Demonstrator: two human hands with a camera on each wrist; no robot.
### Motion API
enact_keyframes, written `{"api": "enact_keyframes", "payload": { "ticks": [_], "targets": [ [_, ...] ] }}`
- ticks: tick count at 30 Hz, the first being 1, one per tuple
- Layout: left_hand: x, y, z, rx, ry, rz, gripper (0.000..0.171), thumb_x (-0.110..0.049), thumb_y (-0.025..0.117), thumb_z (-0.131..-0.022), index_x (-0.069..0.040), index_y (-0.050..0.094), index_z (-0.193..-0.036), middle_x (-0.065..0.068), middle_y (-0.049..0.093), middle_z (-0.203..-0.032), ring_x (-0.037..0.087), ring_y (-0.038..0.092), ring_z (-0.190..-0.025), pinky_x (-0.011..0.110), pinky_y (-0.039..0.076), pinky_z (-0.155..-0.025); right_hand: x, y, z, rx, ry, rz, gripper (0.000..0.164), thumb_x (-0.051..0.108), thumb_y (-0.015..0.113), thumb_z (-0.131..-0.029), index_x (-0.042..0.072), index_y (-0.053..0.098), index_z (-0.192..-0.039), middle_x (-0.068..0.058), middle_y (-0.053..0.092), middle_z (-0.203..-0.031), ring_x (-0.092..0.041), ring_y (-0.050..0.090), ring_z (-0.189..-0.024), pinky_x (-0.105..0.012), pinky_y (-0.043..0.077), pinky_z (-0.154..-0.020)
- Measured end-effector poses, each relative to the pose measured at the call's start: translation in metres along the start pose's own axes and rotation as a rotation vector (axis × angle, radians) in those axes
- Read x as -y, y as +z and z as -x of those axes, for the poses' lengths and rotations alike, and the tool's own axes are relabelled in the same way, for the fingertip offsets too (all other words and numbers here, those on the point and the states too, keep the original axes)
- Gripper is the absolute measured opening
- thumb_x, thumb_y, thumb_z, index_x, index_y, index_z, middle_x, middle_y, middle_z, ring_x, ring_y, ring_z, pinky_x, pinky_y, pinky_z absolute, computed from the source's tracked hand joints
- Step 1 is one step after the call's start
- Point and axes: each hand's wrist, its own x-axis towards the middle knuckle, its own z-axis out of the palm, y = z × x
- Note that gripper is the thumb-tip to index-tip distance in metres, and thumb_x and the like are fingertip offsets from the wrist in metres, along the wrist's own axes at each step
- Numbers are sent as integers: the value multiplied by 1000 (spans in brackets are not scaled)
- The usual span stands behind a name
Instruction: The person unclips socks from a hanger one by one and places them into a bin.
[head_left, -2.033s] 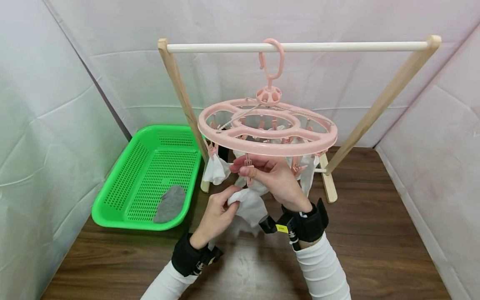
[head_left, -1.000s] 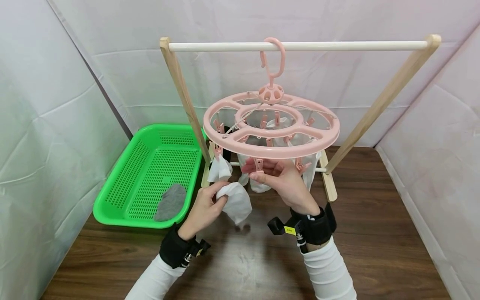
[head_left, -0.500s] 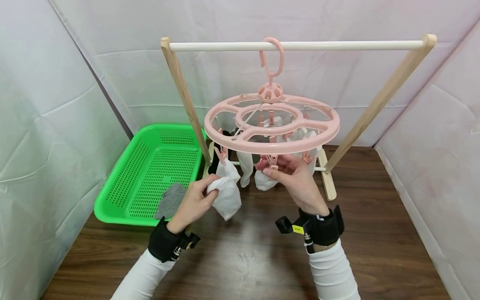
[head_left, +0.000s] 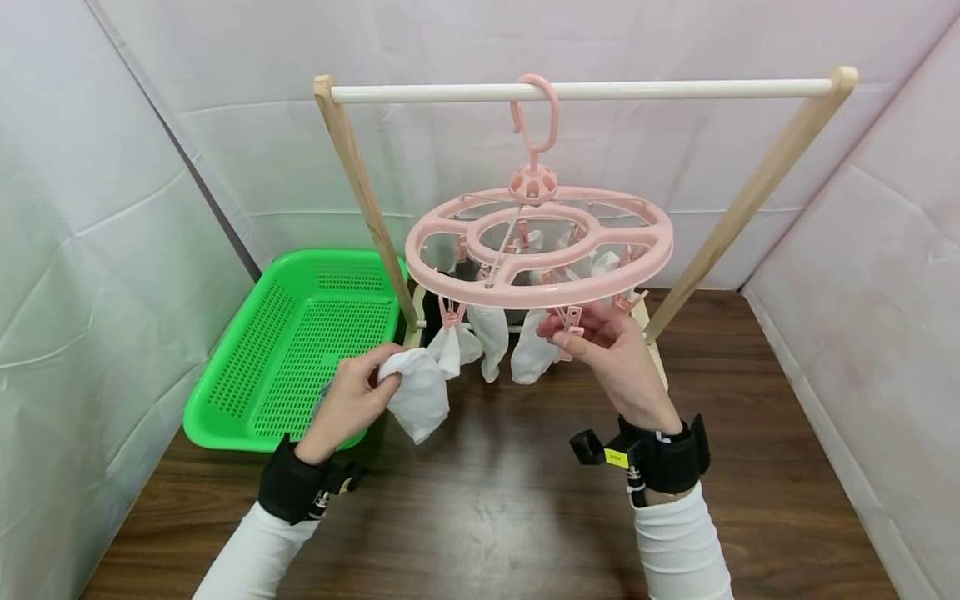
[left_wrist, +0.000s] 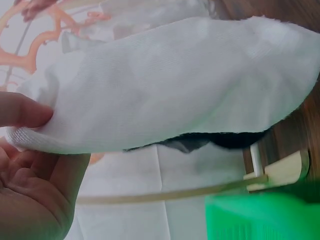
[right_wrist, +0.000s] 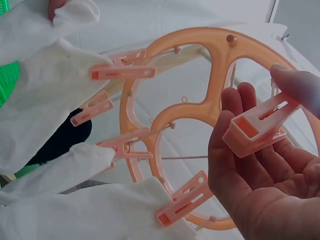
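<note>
L hand (head_left: 351, 404) pinches 1 white sock (head_left: 417, 396) btwn thumb & fingers, held over the counter (head_left: 487, 517), btwn the green basket (head_left: 322, 325) & the hung socks (right_wrist: 125, 215). R hand (head_left: 618, 362): thumb & fingers hold 1 pink clip (right_wrist: 250, 142) under the front rim of 1 round pink hanger (head_left: 540, 296). R wrist view: 5 clips visible incl. that 1; 3 grip 3 white socks, 1 each. Also 1 black item (right_wrist: 65, 137) behind them. Hanger hooked on 1 white bar (head_left: 660, 90) btwn 2 wooden uprights (head_left: 365, 200). Basket: 1 grey item (head_left: 318, 406), mostly hidden by L hand.
</note>
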Motion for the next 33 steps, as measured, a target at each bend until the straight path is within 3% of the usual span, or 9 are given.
{"api": "enact_keyframes", "payload": {
  "ticks": [8, 18, 27, 33],
  "targets": [
    [4, -37, -2, -44, 21, -59, 28, 18, 58, -83, 0, 69, -103, 3, 57, -71, 4, 36, -50, 21, 29, -45, 2, -7, 5, -23, 25, -16, 27, -9, 57, -93, -8, 58, -120, -13, 68, -101, -17, 64, -92, -23, 51, -71],
    [7, -80, -10, 8, -47, -109, 21, 12, 58, -89, 3, 66, -106, 5, 53, -74, 9, 35, -51, 25, 29, -47, -3, -8, 10, -39, 26, -34, 23, -8, 57, -93, -5, 61, -116, -13, 68, -98, -16, 64, -90, -23, 51, -70],
    [16, -102, -20, -20, -17, -218, 21, 15, 57, -86, 2, 66, -101, 4, 51, -70, 10, 36, -52, 23, 29, -49, -6, -7, 12, -26, 9, -77, 23, -10, 56, -93, -7, 59, -116, -15, 67, -98, -17, 63, -85, -24, 51, -69],
    [28, -108, -24, 24, -48, -276, 22, 15, 56, -86, 2, 66, -102, 8, 57, -74, 12, 40, -57, 24, 31, -54, -6, -7, 16, -39, 6, -98, 26, -12, 54, -93, -6, 58, -118, -15, 67, -99, -17, 64, -87, -24, 51, -70]
  ]
}}
